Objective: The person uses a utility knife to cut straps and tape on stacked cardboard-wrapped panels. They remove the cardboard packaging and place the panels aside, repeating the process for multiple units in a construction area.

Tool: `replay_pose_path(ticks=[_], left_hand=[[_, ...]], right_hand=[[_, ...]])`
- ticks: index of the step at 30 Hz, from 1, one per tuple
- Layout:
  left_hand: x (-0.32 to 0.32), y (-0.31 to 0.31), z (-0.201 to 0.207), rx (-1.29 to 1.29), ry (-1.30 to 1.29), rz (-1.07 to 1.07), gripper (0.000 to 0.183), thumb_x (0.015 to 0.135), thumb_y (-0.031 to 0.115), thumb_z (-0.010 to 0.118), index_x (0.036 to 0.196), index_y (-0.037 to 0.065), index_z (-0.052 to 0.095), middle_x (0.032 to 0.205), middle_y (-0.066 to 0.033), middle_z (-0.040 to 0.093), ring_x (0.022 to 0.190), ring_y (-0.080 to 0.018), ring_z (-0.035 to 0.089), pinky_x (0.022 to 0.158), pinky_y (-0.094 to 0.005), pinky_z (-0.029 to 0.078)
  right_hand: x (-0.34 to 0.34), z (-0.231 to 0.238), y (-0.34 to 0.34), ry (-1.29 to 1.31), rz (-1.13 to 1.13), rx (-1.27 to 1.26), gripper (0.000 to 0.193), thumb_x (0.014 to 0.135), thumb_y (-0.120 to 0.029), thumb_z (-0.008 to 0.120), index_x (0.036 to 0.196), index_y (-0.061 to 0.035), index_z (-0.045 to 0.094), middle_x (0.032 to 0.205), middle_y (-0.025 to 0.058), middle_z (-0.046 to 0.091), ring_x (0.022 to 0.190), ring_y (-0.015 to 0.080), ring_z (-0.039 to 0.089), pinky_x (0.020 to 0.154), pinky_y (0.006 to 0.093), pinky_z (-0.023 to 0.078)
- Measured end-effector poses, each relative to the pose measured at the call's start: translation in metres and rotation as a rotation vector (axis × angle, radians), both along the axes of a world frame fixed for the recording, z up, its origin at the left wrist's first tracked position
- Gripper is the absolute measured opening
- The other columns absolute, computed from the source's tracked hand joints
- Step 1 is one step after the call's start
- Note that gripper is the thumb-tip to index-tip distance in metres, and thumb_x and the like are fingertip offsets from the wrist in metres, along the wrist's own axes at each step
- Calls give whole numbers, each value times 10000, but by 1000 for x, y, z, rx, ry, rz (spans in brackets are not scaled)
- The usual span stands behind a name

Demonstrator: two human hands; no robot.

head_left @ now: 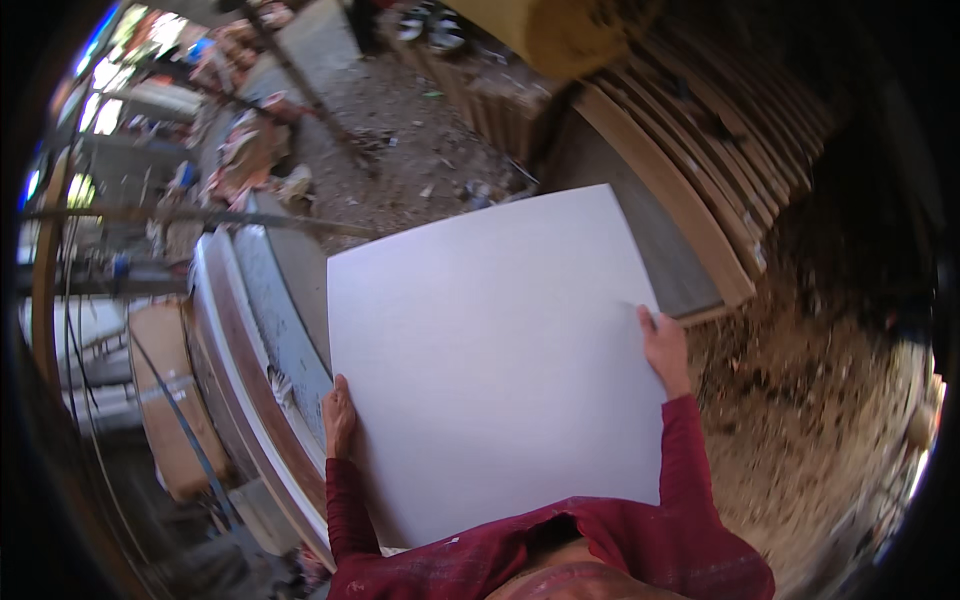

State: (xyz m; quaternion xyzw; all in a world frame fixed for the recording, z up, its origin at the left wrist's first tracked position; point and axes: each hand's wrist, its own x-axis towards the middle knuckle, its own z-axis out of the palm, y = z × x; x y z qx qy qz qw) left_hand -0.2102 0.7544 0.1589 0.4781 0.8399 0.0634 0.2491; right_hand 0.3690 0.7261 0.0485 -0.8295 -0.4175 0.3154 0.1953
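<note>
A large white board (pixel 490 350), flat and roughly square, spans the space in front of my chest. Gripping its left edge is my left hand (pixel 340 412), with the thumb side toward the top and most fingers hidden behind or under the board. My right hand (pixel 664 350) holds the right edge, somewhat farther out than the left, its thumb lying on the upper face. Both sleeves are dark red. The near edge of the board meets my torso.
Stacked panels (pixel 285 300) stand at the left, close to the board. A row of wooden-edged panels (pixel 690 190) leans at the upper right. Bare dirt ground (pixel 800 430) lies to the right. Far off are a yellow container (pixel 570 40), sandals (pixel 430 28) and a slanting pole (pixel 300 85).
</note>
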Motion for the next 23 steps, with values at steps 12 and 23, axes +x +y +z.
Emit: replay_pose_path(ticks=[12,23], left_hand=[[30,-39,46,747,-672,494,908,929,738,186,1164,-27,616,940,-87,649,876,-164,594,755,-298,487],[150,32,-50,1116,-1859,1055,783,952,686,183,1450,113,375,1372,-133,492,1215,-320,514,1033,-491,427]], right_hand=[[-31,378,-54,-325,-9,869,471,984,-437,526,873,19,563,602,131,529,559,126,403,515,324,406],[-119,524,-35,-617,672,1257,519,880,-546,623,920,-30,582,668,143,568,548,330,600,492,384,458]])
